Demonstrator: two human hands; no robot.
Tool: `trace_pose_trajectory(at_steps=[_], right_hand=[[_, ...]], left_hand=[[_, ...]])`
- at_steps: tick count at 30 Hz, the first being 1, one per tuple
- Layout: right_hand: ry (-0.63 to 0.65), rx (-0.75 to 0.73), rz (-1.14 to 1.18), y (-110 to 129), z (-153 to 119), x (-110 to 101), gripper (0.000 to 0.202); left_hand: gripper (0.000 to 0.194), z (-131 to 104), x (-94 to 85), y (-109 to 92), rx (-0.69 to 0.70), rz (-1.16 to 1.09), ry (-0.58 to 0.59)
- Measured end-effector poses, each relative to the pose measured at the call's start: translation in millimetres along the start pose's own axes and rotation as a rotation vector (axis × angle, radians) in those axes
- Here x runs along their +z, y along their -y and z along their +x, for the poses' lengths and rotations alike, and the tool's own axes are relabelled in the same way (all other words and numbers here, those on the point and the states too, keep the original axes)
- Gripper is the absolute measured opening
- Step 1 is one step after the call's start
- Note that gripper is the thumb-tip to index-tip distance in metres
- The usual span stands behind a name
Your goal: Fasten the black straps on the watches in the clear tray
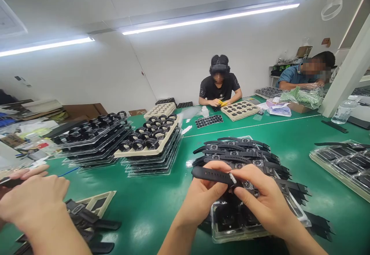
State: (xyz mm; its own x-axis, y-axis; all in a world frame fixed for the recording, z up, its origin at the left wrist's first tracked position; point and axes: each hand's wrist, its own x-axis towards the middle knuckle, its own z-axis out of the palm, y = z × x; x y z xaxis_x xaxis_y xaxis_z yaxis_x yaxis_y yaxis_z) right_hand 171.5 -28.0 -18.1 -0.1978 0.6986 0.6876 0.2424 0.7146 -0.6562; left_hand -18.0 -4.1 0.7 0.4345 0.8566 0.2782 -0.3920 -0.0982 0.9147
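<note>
A black watch strap (212,174) with a row of holes and a small silvery metal part at one end is held above a tray. My left hand (199,197) grips it from the left, thumb below and fingers behind. At the metal end, my right hand (264,199) pinches with thumb and forefinger. Whether a watch case is joined there is hidden by the fingers. Beneath both hands lies a clear plastic tray (215,235). Several black smartwatches (257,163) rest in it, sensor backs up and straps hanging over the sides.
Stacked trays of looped watches (146,143) rise at centre left. A co-worker's hands (37,193) reach in at left, over watches in a beige tray (105,205). Another tray (343,162) lies at right. Two people (221,89) sit across the green table (162,208).
</note>
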Motion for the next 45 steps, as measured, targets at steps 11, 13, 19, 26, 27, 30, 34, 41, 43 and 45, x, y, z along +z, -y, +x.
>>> trace_pose_trajectory(at_steps=[11, 13, 19, 26, 27, 30, 34, 41, 43, 45], right_hand=[[-0.116, 0.009, -0.031, 10.3, -2.7, 0.1, 0.028], [-0.138, 0.048, 0.026, 9.5, -3.3, -0.5, 0.023], [-0.127, 0.23, 0.229, 6.9, -8.1, 0.0, 0.021], [-0.181, 0.205, 0.228, 5.3, -10.5, 4.0, 0.015], [-0.179, 0.199, 0.209, 4.9, -10.1, 3.4, 0.016], [-0.16, 0.145, 0.149, 5.6, -8.1, -0.5, 0.022], [-0.04, 0.086, 0.038, 10.6, -3.7, -6.4, 0.038], [-0.234, 0.021, -0.138, 8.6, -5.6, -2.3, 0.018], [-0.278, 0.147, -0.076, 6.9, -9.2, 1.3, 0.014], [-0.288, 0.263, 0.017, 5.4, -12.7, 4.7, 0.02]], left_hand=[[0.016, -7.4, 21.2, -7.6, 0.095, 0.529, -0.131], [0.014, -7.4, 21.3, -7.1, 0.081, 0.5, -0.129], [0.021, -3.8, 10.9, -5.9, 0.03, 0.268, -0.041], [0.025, -1.9, 10.2, 1.2, 0.108, 0.423, -0.1], [0.024, -1.8, 11.3, 1.1, 0.123, 0.441, -0.107], [0.019, -2.2, 14.2, -2.1, 0.139, 0.437, -0.102], [0.016, -2.6, 18.2, -6.9, 0.099, 0.418, -0.115], [0.008, -4.9, 25.6, -2.7, 0.115, 0.481, -0.16], [0.008, -6.3, 25.7, -3.6, 0.11, 0.447, -0.138], [0.01, -7.2, 24.0, -5.0, 0.12, 0.426, -0.107]])
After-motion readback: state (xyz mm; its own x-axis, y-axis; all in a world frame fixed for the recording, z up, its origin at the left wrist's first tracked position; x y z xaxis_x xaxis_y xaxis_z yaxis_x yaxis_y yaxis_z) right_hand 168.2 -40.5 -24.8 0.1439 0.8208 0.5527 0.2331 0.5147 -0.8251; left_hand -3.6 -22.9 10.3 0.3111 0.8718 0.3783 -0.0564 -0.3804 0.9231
